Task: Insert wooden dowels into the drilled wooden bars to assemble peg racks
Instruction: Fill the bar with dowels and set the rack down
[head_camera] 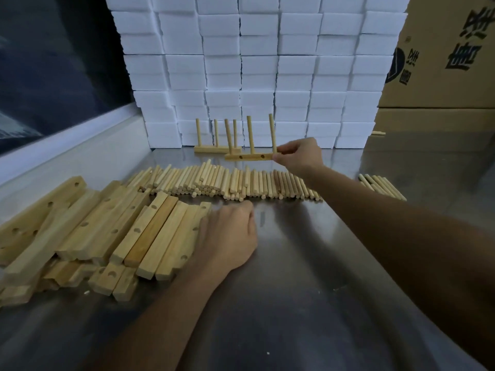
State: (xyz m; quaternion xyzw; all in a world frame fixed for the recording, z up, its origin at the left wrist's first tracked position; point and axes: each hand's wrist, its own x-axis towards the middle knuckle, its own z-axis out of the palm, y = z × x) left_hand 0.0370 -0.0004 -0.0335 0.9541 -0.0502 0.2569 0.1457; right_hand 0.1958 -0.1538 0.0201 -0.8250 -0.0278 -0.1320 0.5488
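- Peg rack (250, 156) hangs beyond the loose dowels (230, 183), bar running left-right, three dowels pointing up.
- Right hand (300, 156) pinches its right end.
- Left hand (230, 236), fingers curled, rests against the drilled bars (107, 231).

The left hand (227, 236) hides its fingers behind the bar pile (88, 234), which the left edge crops.

Small production or packing workshop. Indicated by a stainless steel worktable (308, 263) loaded with batches of drilled wooden bars (107, 231) and dowels (227, 183). Backed by stacked white boxes (254, 62) and printed cardboard cartons (439, 62).
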